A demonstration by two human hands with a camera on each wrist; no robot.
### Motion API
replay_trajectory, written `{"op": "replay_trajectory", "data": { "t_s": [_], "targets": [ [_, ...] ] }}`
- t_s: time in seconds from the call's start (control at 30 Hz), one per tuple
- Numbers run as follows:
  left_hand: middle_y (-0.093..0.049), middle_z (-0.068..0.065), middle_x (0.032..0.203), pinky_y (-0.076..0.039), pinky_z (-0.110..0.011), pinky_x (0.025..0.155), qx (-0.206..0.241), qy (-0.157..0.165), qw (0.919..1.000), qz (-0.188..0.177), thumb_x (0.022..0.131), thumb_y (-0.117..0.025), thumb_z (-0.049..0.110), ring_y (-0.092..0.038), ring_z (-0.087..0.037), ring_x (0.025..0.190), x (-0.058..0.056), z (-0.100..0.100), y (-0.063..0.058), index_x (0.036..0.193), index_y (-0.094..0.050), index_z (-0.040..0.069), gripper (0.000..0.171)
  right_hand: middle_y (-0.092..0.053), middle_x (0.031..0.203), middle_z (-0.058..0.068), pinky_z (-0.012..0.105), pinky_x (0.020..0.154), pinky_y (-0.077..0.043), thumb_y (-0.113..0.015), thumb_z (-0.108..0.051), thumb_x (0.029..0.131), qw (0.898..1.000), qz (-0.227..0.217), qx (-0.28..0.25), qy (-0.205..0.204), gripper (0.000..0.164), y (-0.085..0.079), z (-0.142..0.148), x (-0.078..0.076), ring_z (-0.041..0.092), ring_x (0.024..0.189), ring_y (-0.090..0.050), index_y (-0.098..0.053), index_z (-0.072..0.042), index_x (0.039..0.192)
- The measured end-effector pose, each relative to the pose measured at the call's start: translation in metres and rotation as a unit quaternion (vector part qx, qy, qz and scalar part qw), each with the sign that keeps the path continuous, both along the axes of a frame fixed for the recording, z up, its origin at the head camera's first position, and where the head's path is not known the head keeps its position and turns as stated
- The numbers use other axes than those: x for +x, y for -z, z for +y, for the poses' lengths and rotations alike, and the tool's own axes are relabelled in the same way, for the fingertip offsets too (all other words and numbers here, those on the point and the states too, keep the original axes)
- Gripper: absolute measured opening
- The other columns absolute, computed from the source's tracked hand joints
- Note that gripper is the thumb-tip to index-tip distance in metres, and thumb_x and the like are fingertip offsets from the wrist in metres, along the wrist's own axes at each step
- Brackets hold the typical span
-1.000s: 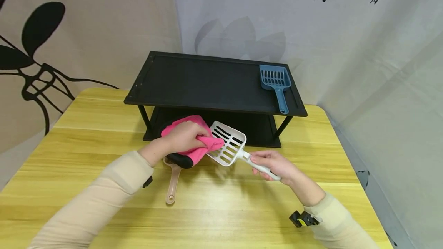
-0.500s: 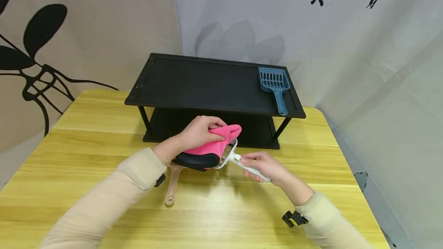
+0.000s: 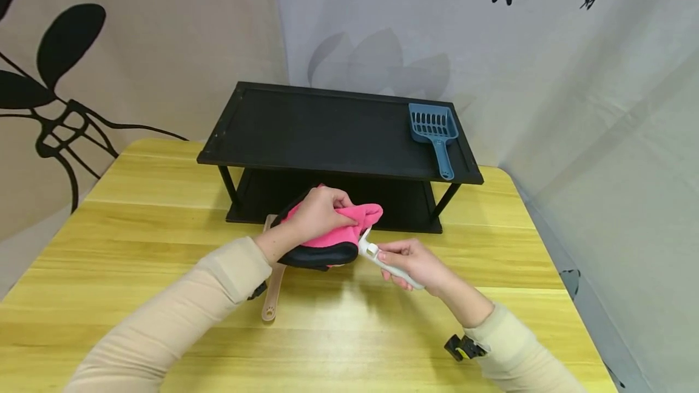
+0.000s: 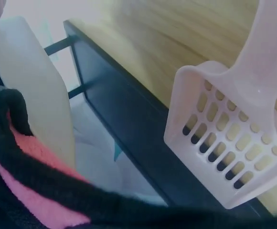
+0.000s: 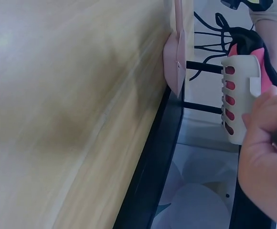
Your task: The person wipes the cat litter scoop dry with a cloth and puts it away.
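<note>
My left hand (image 3: 323, 214) pinches a pink cloth with a black border (image 3: 334, 238), which drapes over the head of a white slotted litter scoop. The white litter scoop's handle (image 3: 377, 254) is gripped by my right hand (image 3: 413, 263), with the thumb along the top. From the right wrist, the scoop's slotted head (image 5: 243, 98) shows pink cloth through its slots. Below the cloth, a pale pink litter scoop (image 3: 273, 297) lies with its handle toward me; the left wrist view shows its slotted pan (image 4: 224, 129) reaching over the black lower shelf's edge.
A black two-tier rack (image 3: 322, 132) stands at the back of the wooden table (image 3: 338, 338). On its top right rests a blue litter scoop (image 3: 435, 132). Pale curtains (image 3: 573, 96) hang behind and to the right.
My left hand has moved right with the cloth, which now covers the white scoop's head. My right hand and the white scoop have shifted slightly left.
</note>
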State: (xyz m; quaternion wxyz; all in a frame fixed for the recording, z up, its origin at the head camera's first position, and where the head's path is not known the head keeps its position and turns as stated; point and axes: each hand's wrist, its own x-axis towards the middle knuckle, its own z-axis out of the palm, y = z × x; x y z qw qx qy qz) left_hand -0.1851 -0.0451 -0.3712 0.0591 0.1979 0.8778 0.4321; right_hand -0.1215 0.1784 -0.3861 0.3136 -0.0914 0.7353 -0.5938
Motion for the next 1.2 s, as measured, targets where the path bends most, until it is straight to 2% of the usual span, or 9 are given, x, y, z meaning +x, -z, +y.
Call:
{"op": "replay_trajectory", "data": {
  "t_s": [0.2, 0.47, 0.77, 0.87, 0.97, 1.07, 1.13, 1.2],
  "targets": [
    [-0.069, 0.0, 0.072, -0.041, -0.021, 0.055, -0.012, -0.033, 0.9992, 0.02, 0.072, -0.081, 0.02, -0.055, -0.01, 0.062, -0.003, -0.003, -0.005, 0.076, -0.071, 0.012, 0.013, -0.058, 0.067, 0.0, 0.018, 0.041, -0.032, -0.05, -0.016, 0.096, 1.0, 0.013, 0.0, 0.0, 0.042, -0.002, 0.0, -0.001, 0.006, 0.044, -0.043, -0.047, 0.01, 0.13],
    [-0.069, -0.001, 0.073, -0.043, -0.023, 0.059, -0.04, -0.062, 0.9967, 0.033, 0.074, -0.079, 0.02, -0.057, -0.012, 0.065, -0.008, -0.02, -0.009, 0.077, -0.071, 0.012, 0.012, -0.058, 0.067, -0.001, 0.017, 0.041, -0.032, -0.051, -0.016, 0.096, 1.0, 0.02, -0.012, -0.013, 0.044, -0.004, 0.002, 0.001, 0.004, 0.043, -0.042, -0.046, 0.012, 0.129],
    [-0.07, -0.002, 0.073, -0.043, -0.024, 0.057, -0.046, -0.066, 0.9944, 0.068, 0.075, -0.078, 0.018, -0.058, -0.014, 0.064, -0.008, -0.036, -0.017, 0.076, -0.071, 0.011, 0.011, -0.058, 0.067, -0.001, 0.017, 0.04, -0.032, -0.051, -0.016, 0.096, 0.999, 0.017, 0.016, -0.024, 0.042, -0.001, 0.01, 0.002, 0.004, 0.042, -0.041, -0.048, 0.011, 0.128],
    [-0.07, -0.001, 0.073, -0.043, -0.023, 0.057, -0.044, -0.039, 0.9961, 0.065, 0.075, -0.078, 0.015, -0.057, -0.012, 0.065, -0.007, -0.036, -0.016, 0.077, -0.071, 0.012, 0.008, -0.058, 0.066, 0.0, 0.018, 0.039, -0.032, -0.052, -0.018, 0.096, 0.998, 0.021, 0.049, -0.024, 0.041, 0.003, 0.01, 0.002, 0.005, 0.041, -0.04, -0.051, 0.009, 0.126],
    [-0.071, 0.002, 0.076, -0.042, -0.022, 0.057, -0.046, 0.043, 0.9969, 0.048, 0.075, -0.077, 0.012, -0.053, -0.01, 0.065, -0.004, -0.03, -0.013, 0.08, -0.072, 0.013, 0.007, -0.059, 0.066, 0.001, 0.018, 0.039, -0.033, -0.054, -0.022, 0.095, 0.996, 0.025, 0.088, -0.022, 0.041, 0.005, 0.008, 0.002, 0.006, 0.042, -0.042, -0.054, 0.004, 0.126],
    [-0.071, 0.005, 0.077, -0.04, -0.021, 0.058, -0.07, 0.112, 0.9902, 0.046, 0.077, -0.076, 0.014, -0.048, -0.008, 0.065, -0.001, -0.021, -0.01, 0.081, -0.072, 0.014, 0.006, -0.06, 0.065, 0.001, 0.019, 0.04, -0.034, -0.056, -0.024, 0.094, 0.993, 0.027, 0.108, -0.026, 0.042, 0.005, 0.003, 0.001, 0.007, 0.043, -0.043, -0.055, 0.001, 0.127],
    [-0.071, 0.006, 0.079, -0.038, -0.02, 0.058, -0.085, 0.124, 0.987, 0.056, 0.078, -0.076, 0.014, -0.046, -0.007, 0.065, 0.001, -0.017, -0.008, 0.082, -0.073, 0.015, 0.005, -0.06, 0.065, 0.001, 0.019, 0.04, -0.034, -0.056, -0.023, 0.094, 0.993, 0.033, 0.106, -0.029, 0.042, 0.004, 0.0, 0.001, 0.008, 0.043, -0.042, -0.054, 0.001, 0.128],
    [-0.071, 0.007, 0.079, -0.037, -0.019, 0.059, -0.097, 0.112, 0.9868, 0.066, 0.077, -0.076, 0.014, -0.046, -0.006, 0.064, 0.002, -0.014, -0.007, 0.08, -0.073, 0.016, 0.005, -0.059, 0.064, 0.001, 0.019, 0.039, -0.034, -0.055, -0.021, 0.094, 0.994, 0.04, 0.098, -0.03, 0.042, 0.002, -0.001, 0.001, 0.008, 0.043, -0.042, -0.054, 0.002, 0.128]
  ]
}}
